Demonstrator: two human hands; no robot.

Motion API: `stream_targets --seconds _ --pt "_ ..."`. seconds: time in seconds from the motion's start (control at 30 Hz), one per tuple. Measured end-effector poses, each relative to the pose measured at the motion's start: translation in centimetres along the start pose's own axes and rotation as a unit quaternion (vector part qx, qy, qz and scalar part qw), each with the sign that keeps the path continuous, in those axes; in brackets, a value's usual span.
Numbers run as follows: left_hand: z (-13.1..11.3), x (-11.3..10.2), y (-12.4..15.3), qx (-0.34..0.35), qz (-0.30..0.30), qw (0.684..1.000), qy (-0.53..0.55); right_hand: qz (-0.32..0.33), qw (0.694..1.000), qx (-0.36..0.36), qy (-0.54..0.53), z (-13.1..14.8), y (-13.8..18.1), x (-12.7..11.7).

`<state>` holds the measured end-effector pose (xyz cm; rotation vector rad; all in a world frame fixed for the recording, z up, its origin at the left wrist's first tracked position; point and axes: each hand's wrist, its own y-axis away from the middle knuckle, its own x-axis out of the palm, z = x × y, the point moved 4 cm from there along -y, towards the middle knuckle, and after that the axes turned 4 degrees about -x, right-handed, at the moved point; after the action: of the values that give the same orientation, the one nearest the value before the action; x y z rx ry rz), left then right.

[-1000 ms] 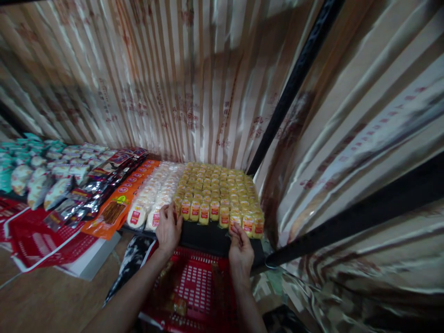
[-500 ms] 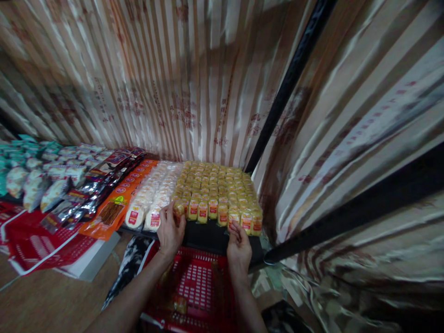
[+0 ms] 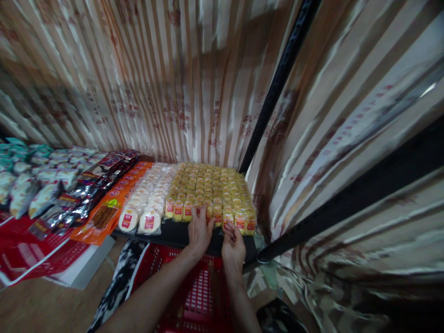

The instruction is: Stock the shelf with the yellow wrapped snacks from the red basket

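Note:
Rows of small yellow cakes [image 3: 208, 185] in clear wrappers with red labels stand on a black shelf [image 3: 173, 227]. At the front row, my left hand [image 3: 200, 231] has its thumb and fingers around a wrapped yellow cake [image 3: 209, 212], partly hidden by the fingers. My right hand [image 3: 233, 245] is just to the right, its fingers curled and touching the front of the row. Whatever lies inside those fingers is hidden. Below both arms is a red plastic basket [image 3: 199, 296], its inside dark and partly covered by my forearms.
Left of the yellow cakes lie white round packaged cakes [image 3: 150, 221], an orange snack bag [image 3: 106, 215], dark shiny packets [image 3: 86, 185] and white-and-green packets [image 3: 45, 194]. Another red basket [image 3: 24, 249] is at far left. Striped sheeting [image 3: 180, 83] and black poles [image 3: 277, 92] stand behind.
My left hand has moved right along the front row, from its left end to near my right hand. My right hand stays at the row's right part. The view has shifted slightly.

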<state>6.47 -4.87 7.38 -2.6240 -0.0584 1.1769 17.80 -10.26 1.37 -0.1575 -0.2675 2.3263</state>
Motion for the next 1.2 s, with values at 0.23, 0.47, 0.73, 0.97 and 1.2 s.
stream_targets --seconds 0.23,0.47,0.73,0.97,1.2 --pt "0.6 1.2 -0.5 0.027 -0.017 0.998 -0.048 -0.005 1.000 0.011 -0.001 0.2 0.0 -0.1" --pt "0.9 0.8 1.1 0.061 -0.043 0.997 -0.005 -0.008 1.000 0.001 0.006 0.3 0.1 -0.1" --pt "1.6 1.2 1.4 0.101 -0.026 0.994 -0.018 -0.011 1.000 0.009 0.007 0.0 0.1 0.0" --pt "1.1 2.1 0.3 0.102 -0.017 0.994 -0.033 -0.015 1.000 0.006 0.003 0.2 0.1 -0.1" --pt "1.6 2.2 1.1 0.108 -0.035 0.993 -0.045 -0.015 1.000 0.004 0.012 -0.1 0.3 -0.2"
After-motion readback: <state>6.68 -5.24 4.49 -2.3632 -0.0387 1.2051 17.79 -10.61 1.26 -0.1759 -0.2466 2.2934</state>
